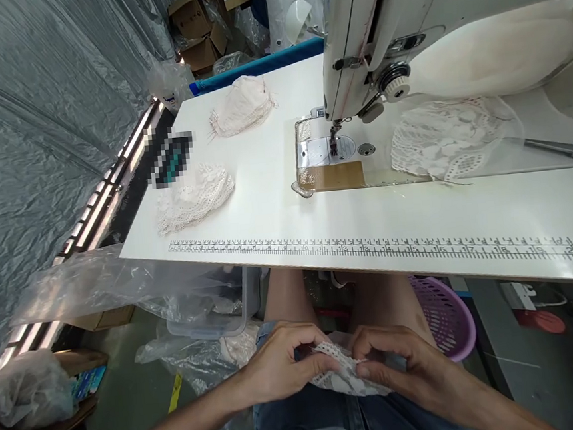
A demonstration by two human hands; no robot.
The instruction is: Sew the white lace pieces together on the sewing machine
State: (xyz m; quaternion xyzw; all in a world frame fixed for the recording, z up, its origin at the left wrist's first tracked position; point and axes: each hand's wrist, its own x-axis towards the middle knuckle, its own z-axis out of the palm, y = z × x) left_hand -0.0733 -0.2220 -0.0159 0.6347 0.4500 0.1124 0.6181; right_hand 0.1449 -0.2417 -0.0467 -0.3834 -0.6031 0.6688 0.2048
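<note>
Over my lap, below the table's front edge, both hands grip one piece of white lace fabric (348, 373). My left hand (292, 362) pinches its left side between thumb and fingers. Its right side is pinched in my right hand (399, 359), a short gap away. The lace is bunched, and part of it is hidden behind the fingers. Beyond, on the white table (265, 203), stands a sewing machine (347, 56) with its presser foot (333, 140) over the metal plate. More white lace (444, 134) lies under the machine's arm.
Two lace pieces, one farther back (241, 105) and one nearer (197, 196), lie on the table's left. Scissors (564, 149) rest at the right. A printed ruler (384, 246) runs along the front edge. Below are a clear plastic bin (251, 298) and a purple basket (446, 315).
</note>
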